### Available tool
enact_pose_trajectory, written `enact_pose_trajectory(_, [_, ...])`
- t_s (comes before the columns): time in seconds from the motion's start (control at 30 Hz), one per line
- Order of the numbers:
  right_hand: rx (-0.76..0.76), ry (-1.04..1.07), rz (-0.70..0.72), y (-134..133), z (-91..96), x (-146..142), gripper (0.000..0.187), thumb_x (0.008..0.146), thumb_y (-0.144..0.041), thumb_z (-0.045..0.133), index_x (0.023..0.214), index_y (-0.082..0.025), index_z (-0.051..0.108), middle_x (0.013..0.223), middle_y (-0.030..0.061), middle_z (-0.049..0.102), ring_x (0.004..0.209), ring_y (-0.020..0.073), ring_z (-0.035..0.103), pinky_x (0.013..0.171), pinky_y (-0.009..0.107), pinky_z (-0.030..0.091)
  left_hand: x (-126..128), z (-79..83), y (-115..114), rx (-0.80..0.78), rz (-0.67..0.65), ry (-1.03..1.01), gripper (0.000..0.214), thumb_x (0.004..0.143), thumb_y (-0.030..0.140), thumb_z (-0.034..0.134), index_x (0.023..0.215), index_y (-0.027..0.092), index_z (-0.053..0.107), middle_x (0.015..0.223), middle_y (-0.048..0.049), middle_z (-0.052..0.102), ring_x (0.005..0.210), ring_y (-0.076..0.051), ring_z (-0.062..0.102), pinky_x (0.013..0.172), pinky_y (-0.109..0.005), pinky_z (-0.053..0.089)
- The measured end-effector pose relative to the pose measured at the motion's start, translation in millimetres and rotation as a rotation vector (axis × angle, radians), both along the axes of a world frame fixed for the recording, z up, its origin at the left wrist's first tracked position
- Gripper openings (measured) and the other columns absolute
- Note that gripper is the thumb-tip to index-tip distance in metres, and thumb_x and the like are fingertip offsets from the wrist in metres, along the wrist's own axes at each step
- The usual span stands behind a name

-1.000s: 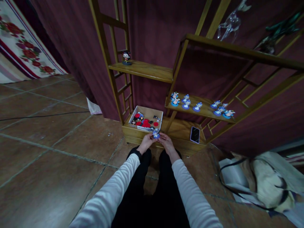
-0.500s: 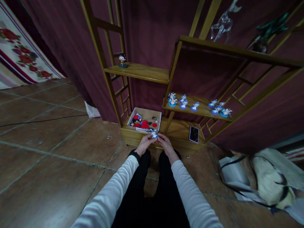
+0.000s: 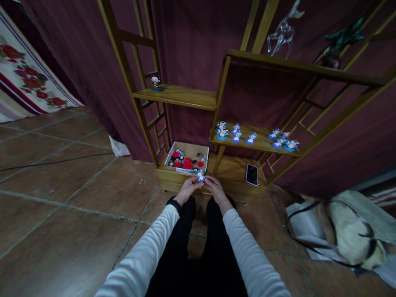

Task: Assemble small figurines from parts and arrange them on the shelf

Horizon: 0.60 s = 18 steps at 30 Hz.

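Note:
A small purple-and-white figurine [image 3: 201, 176] is held upright between my two hands, just in front of the box. My left hand [image 3: 187, 189] pinches it from the left, and my right hand [image 3: 215, 188] grips its base from the right. Beyond them a shallow cardboard box [image 3: 194, 147] holds red discs and several loose figurine parts. Several similar figurines, among them one purple figurine [image 3: 251, 138], stand on the middle shelf [image 3: 262, 143] to the right.
A dark figurine [image 3: 156, 82] stands on the upper left shelf [image 3: 182, 95]. A phone [image 3: 251, 175] lies right of the box. Higher up are a clear glass animal [image 3: 284, 35] and a green ornament [image 3: 343, 41]. Bags [image 3: 349, 231] lie on the floor at right.
The camera view has shifted slightly, moving the shelves a little to the left in the picture. Both hands stay on the figurine, which looks slightly turned.

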State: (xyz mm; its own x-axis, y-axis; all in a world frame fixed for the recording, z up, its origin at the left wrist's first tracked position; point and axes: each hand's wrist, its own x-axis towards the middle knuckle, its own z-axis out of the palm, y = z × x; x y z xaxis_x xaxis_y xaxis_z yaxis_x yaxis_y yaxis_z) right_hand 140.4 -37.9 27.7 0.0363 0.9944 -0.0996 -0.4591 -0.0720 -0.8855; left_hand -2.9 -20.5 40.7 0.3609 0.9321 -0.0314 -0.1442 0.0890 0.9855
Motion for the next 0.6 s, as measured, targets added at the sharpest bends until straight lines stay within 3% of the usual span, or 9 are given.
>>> enact_pose_trajectory(0.37, [-0.028,-0.079,0.039,0.8,-2.7,-0.8,0.04,0.063,-0.048,0.068,0.089,-0.018,0.062,0.078,0.0036,0.067,0.073,0.0161,0.064,0.078,0.036,0.049,4.1,-5.1,2.9,-0.038,0.074,-0.04,0.031,0.059,0.027,0.073,0.084,0.01,0.067,0.068,-0.0029,0.064,0.059,-0.01,0.054,0.055,-0.021,0.04])
enact_pose_trajectory(0.6, [-0.04,-0.079,0.03,2.0,-4.0,-1.5,0.044,0.062,-0.048,0.069,0.094,-0.019,0.062,0.082,0.0051,0.067,0.074,0.0167,0.064,0.077,0.037,0.05,5.8,-9.4,3.6,0.08,0.181,0.038,0.032,0.058,0.026,0.072,0.085,0.011,0.067,0.064,-0.0012,0.063,0.055,-0.011,0.052,0.056,-0.023,0.041])
